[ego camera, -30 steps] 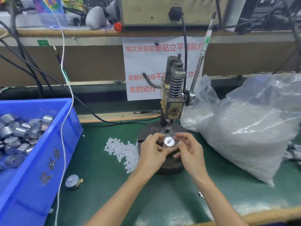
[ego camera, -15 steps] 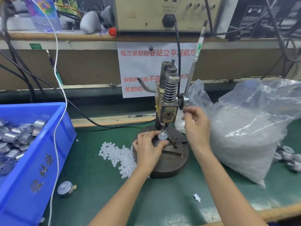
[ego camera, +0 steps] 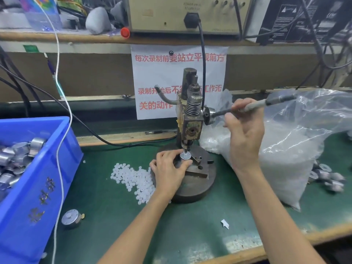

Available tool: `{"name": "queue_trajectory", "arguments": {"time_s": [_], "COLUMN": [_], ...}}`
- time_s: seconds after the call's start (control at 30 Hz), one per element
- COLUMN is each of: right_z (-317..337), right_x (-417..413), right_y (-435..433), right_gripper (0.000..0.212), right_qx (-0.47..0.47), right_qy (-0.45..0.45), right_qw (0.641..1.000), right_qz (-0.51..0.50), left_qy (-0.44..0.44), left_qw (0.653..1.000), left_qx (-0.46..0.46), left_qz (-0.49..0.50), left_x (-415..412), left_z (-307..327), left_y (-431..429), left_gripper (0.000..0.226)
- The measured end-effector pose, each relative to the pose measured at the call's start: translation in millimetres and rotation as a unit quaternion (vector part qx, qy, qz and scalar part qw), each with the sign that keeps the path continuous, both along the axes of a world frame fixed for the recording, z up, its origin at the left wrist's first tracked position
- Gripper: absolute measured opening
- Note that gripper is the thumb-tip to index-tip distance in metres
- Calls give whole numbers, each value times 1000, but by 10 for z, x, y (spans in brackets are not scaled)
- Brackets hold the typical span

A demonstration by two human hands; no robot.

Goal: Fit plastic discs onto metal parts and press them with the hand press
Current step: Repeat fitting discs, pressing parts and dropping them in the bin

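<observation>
The hand press (ego camera: pixel 191 119) stands on a round dark base (ego camera: pixel 200 185) at the middle of the bench. Under its ram sits a round silver metal part (ego camera: pixel 185 155), pinched at its side by my left hand (ego camera: pixel 169 168). My right hand (ego camera: pixel 243 130) grips the press lever (ego camera: pixel 253 106), which now lies nearly level, pointing right. The ram tip touches the part's top. A heap of small white plastic discs (ego camera: pixel 133 176) lies on the green mat just left of the base.
A blue bin (ego camera: pixel 38 178) of metal parts fills the left side. One loose metal part (ego camera: pixel 71 219) lies beside it. A big clear bag of white discs (ego camera: pixel 297 149) sits right of the press, with several metal parts (ego camera: pixel 326 178) beyond it. Cables cross the back.
My right hand left the part, rose to the lever and pulled it down from upright to nearly level. The ram came down onto the part. My left hand stayed on the part.
</observation>
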State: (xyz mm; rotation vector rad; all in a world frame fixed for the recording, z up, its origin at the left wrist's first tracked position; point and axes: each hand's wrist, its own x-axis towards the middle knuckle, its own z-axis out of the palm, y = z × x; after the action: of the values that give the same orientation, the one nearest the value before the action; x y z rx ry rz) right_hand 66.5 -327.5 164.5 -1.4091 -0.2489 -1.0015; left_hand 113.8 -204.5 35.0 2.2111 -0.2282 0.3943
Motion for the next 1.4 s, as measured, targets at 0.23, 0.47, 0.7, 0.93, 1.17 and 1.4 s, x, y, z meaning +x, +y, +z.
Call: {"name": "queue_trajectory", "arguments": {"time_s": [0.23,0.47,0.7,0.93,1.17,1.4], "right_z": [141,-263,-1186,-1319,-1467,-1979], "right_x": [192,-10,-553,-1144,-2083,-2764], "right_y": [61,35,-31,-242,-703,-908], "right_gripper": [29,39,13,23,23,23], "right_qx": [60,36,37,110,146,234], "right_qy": [-2,122,397,415,436,498], "right_qw": [998,992,915,888,876,831], "right_qz": [-2,20,64,165,145,78], "left_qy": [1,1,-53,-9,35,64], "left_qw": [1000,1000,997,980,934,874], "left_qx": [3,-2,18,-21,-8,127], "left_qz": [-7,-22,-44,-200,-357,-464], "left_x": [9,1,-373,-1284,-2008,-2441], "left_z": [-2,-7,7,-93,-211,-662], "left_y": [9,26,17,-301,-710,-1022], "left_gripper": [38,34,32,29,35,23]}}
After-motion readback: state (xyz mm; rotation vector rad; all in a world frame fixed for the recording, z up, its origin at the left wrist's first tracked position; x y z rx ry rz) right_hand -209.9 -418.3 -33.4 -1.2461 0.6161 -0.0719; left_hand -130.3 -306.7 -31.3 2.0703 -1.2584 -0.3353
